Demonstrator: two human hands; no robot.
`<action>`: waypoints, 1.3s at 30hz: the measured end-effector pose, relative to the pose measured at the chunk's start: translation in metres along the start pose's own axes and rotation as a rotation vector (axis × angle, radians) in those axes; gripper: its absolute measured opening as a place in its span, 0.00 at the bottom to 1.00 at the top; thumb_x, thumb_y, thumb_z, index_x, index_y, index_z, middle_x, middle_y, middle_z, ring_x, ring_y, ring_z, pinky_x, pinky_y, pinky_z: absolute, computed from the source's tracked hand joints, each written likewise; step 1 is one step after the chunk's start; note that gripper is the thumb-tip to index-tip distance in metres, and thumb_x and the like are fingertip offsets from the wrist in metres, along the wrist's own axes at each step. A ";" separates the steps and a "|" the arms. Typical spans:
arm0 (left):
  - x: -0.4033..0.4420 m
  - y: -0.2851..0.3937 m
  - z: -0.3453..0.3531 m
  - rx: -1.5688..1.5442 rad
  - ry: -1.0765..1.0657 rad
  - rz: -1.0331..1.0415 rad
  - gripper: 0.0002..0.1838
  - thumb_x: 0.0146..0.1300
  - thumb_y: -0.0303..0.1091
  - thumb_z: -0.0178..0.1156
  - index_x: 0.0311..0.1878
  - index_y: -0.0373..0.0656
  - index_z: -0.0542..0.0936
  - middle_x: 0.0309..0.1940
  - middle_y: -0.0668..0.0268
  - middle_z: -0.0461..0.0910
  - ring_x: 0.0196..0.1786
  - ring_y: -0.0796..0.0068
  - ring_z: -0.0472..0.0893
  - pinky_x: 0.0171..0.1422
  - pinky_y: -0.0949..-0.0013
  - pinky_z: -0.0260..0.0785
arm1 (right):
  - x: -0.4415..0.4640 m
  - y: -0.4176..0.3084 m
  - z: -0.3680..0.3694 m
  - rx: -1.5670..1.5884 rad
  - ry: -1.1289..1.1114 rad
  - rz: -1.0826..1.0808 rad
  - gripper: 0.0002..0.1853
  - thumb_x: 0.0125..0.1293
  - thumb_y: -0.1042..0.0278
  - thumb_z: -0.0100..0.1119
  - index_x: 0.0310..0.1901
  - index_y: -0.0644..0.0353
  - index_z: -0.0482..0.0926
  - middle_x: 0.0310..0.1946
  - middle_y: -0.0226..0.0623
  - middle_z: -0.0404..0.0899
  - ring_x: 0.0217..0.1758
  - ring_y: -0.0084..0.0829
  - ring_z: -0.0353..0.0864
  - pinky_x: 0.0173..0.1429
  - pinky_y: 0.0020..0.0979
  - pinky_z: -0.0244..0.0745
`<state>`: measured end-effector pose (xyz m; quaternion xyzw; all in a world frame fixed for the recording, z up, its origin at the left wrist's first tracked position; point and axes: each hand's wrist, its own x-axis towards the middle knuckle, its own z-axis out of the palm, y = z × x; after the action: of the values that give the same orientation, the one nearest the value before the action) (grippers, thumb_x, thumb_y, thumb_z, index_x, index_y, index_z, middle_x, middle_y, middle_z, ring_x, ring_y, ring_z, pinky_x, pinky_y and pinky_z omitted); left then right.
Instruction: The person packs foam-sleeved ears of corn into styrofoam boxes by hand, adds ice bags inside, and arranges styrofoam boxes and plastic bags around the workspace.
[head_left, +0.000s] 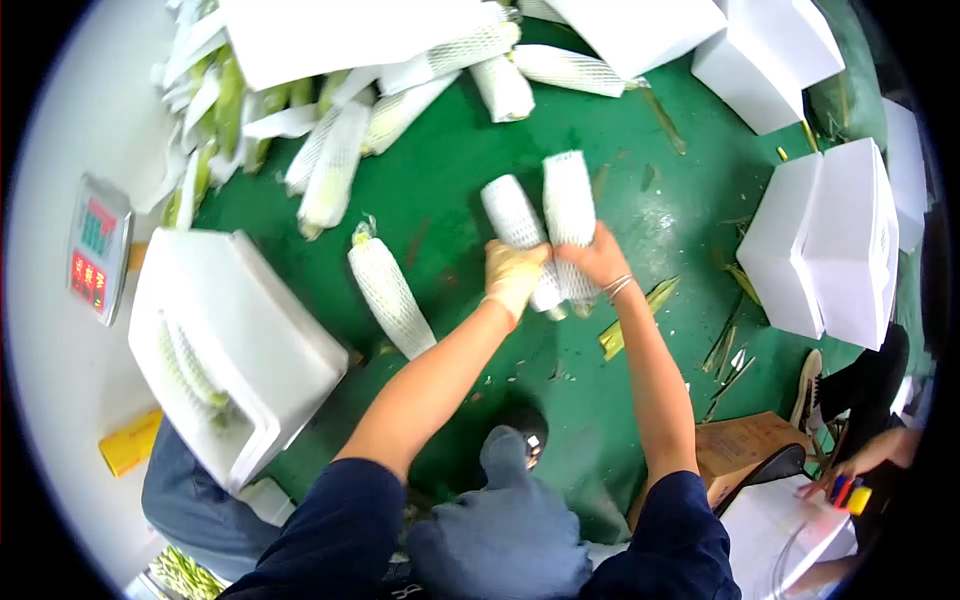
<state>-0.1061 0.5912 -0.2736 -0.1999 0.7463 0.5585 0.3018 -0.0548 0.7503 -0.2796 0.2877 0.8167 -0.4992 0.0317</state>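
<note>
My left hand (514, 274), in a pale glove, is closed around an ear of corn in a white foam net (512, 208). Bare except for thin bands at the wrist, my right hand (598, 258) grips a second netted ear of corn (568, 195) right beside it. Both ears are held side by side over the green floor (450, 190), their lower ends partly hidden by my hands. Another netted ear (388, 290) lies to the left of my left hand, partly covered by my forearm.
More netted ears (338, 165) and green husks are piled at the upper left. A white foam box (240, 330) with netted ears inside stands left, near a digital scale (98, 250). White boxes (820, 240) stand right. At lower right, a person's hand (870, 455) is near a cardboard box (750, 450).
</note>
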 end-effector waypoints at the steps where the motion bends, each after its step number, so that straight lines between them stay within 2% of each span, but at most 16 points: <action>1: -0.001 0.001 -0.006 -0.104 -0.062 -0.072 0.29 0.44 0.38 0.71 0.44 0.27 0.73 0.35 0.50 0.81 0.32 0.62 0.83 0.38 0.61 0.77 | -0.015 -0.005 0.016 0.091 -0.043 0.012 0.38 0.44 0.52 0.71 0.53 0.70 0.72 0.43 0.51 0.80 0.48 0.41 0.81 0.53 0.36 0.74; 4: -0.035 0.006 -0.051 -0.563 -0.458 -0.234 0.17 0.45 0.37 0.68 0.37 0.36 0.80 0.31 0.63 0.82 0.29 0.69 0.81 0.36 0.65 0.77 | -0.075 -0.040 0.001 0.758 -0.079 0.290 0.27 0.56 0.64 0.59 0.56 0.70 0.71 0.44 0.45 0.81 0.42 0.34 0.82 0.46 0.33 0.79; 6: -0.105 0.034 -0.094 -0.814 -0.740 -0.140 0.26 0.45 0.40 0.69 0.47 0.36 0.78 0.36 0.63 0.82 0.36 0.70 0.82 0.42 0.65 0.77 | -0.132 -0.075 -0.005 1.206 -0.018 0.162 0.27 0.58 0.63 0.57 0.57 0.72 0.70 0.44 0.47 0.81 0.38 0.38 0.83 0.49 0.38 0.81; 9: -0.209 0.045 -0.182 -0.807 -0.967 0.006 0.31 0.54 0.44 0.62 0.58 0.34 0.72 0.46 0.58 0.81 0.46 0.67 0.82 0.56 0.64 0.74 | -0.163 -0.067 0.004 0.566 -0.039 0.097 0.25 0.53 0.67 0.62 0.53 0.68 0.71 0.43 0.48 0.81 0.40 0.36 0.83 0.45 0.35 0.80; 11: -0.262 0.037 -0.243 -0.719 -0.793 0.197 0.38 0.56 0.46 0.59 0.65 0.32 0.65 0.52 0.51 0.78 0.52 0.60 0.80 0.62 0.60 0.70 | -0.153 0.013 0.054 0.000 0.115 -0.168 0.30 0.45 0.61 0.69 0.48 0.68 0.71 0.40 0.51 0.81 0.40 0.41 0.83 0.45 0.39 0.78; 13: -0.288 0.017 -0.313 -0.805 -0.846 0.116 0.40 0.52 0.46 0.60 0.65 0.30 0.66 0.51 0.51 0.77 0.48 0.61 0.81 0.60 0.61 0.72 | -0.184 -0.020 0.089 -0.487 0.044 0.041 0.35 0.42 0.55 0.70 0.48 0.64 0.64 0.40 0.59 0.80 0.41 0.56 0.81 0.48 0.48 0.76; 14: -0.309 0.011 -0.344 -0.847 -0.679 0.106 0.39 0.51 0.45 0.60 0.64 0.29 0.66 0.50 0.50 0.78 0.47 0.59 0.81 0.59 0.58 0.73 | -0.189 -0.026 0.107 -0.580 0.041 0.067 0.35 0.42 0.55 0.70 0.47 0.62 0.62 0.41 0.57 0.80 0.43 0.58 0.80 0.46 0.49 0.76; 17: -0.357 -0.011 -0.437 -0.866 -0.268 0.180 0.39 0.46 0.44 0.61 0.60 0.27 0.68 0.43 0.49 0.80 0.43 0.56 0.83 0.52 0.52 0.77 | -0.214 -0.062 0.158 -0.920 0.223 -0.115 0.52 0.39 0.55 0.75 0.66 0.60 0.56 0.63 0.54 0.64 0.65 0.50 0.65 0.63 0.50 0.66; 20: -0.360 -0.028 -0.513 -0.517 -0.011 0.347 0.38 0.45 0.46 0.62 0.57 0.29 0.70 0.39 0.53 0.79 0.37 0.63 0.82 0.43 0.61 0.78 | -0.199 -0.140 0.201 -0.678 -0.054 -0.710 0.58 0.41 0.63 0.76 0.72 0.58 0.47 0.66 0.48 0.59 0.68 0.48 0.61 0.67 0.49 0.61; 23: -0.354 -0.034 -0.545 -0.417 0.218 0.338 0.35 0.48 0.51 0.62 0.53 0.32 0.72 0.37 0.56 0.79 0.34 0.67 0.81 0.37 0.66 0.76 | -0.129 -0.129 0.250 -0.652 -0.480 -0.602 0.56 0.42 0.64 0.74 0.72 0.56 0.49 0.65 0.49 0.63 0.64 0.51 0.67 0.65 0.44 0.67; 27: -0.330 -0.027 -0.570 -0.390 0.363 0.343 0.35 0.47 0.54 0.64 0.52 0.33 0.74 0.35 0.58 0.80 0.34 0.69 0.81 0.39 0.69 0.75 | -0.082 -0.120 0.234 -0.613 -0.230 -0.569 0.41 0.46 0.64 0.70 0.63 0.60 0.63 0.58 0.52 0.71 0.61 0.51 0.71 0.63 0.42 0.69; 29: -0.323 -0.027 -0.572 -0.382 0.399 0.317 0.36 0.46 0.55 0.65 0.51 0.34 0.75 0.34 0.59 0.81 0.34 0.70 0.81 0.40 0.71 0.74 | -0.037 -0.081 0.215 -0.542 0.072 -0.617 0.40 0.46 0.69 0.69 0.62 0.61 0.62 0.54 0.54 0.70 0.58 0.53 0.71 0.60 0.44 0.69; 33: -0.320 -0.032 -0.571 -0.510 0.386 0.241 0.33 0.48 0.52 0.64 0.51 0.35 0.76 0.33 0.61 0.81 0.33 0.73 0.81 0.39 0.73 0.73 | -0.004 -0.117 0.181 -0.857 0.107 -0.407 0.43 0.47 0.71 0.68 0.65 0.59 0.57 0.57 0.50 0.67 0.57 0.53 0.70 0.58 0.50 0.68; 35: -0.325 -0.032 -0.576 -0.497 0.348 0.248 0.31 0.49 0.51 0.64 0.51 0.35 0.76 0.33 0.61 0.81 0.33 0.74 0.80 0.39 0.73 0.73 | -0.016 -0.151 0.197 -0.918 0.528 -0.405 0.40 0.48 0.73 0.66 0.64 0.60 0.59 0.59 0.49 0.66 0.59 0.51 0.69 0.59 0.51 0.67; 37: -0.328 -0.032 -0.572 -0.571 0.403 0.264 0.30 0.50 0.50 0.64 0.50 0.35 0.76 0.33 0.63 0.81 0.32 0.75 0.80 0.38 0.74 0.72 | -0.090 -0.250 0.207 -0.599 0.395 -0.935 0.38 0.49 0.74 0.65 0.64 0.62 0.61 0.60 0.49 0.65 0.59 0.51 0.69 0.60 0.48 0.67; 39: -0.333 -0.032 -0.571 -0.607 0.432 0.264 0.27 0.54 0.50 0.63 0.49 0.36 0.77 0.32 0.65 0.81 0.32 0.76 0.80 0.37 0.75 0.72 | -0.177 -0.321 0.224 -0.240 -0.128 -1.031 0.35 0.50 0.76 0.63 0.63 0.64 0.63 0.60 0.50 0.65 0.59 0.51 0.69 0.60 0.46 0.67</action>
<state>0.0302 0.0240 0.0386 -0.2954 0.6130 0.7328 -0.0092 -0.1214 0.3776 -0.0755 -0.1877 0.8999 -0.3697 -0.1354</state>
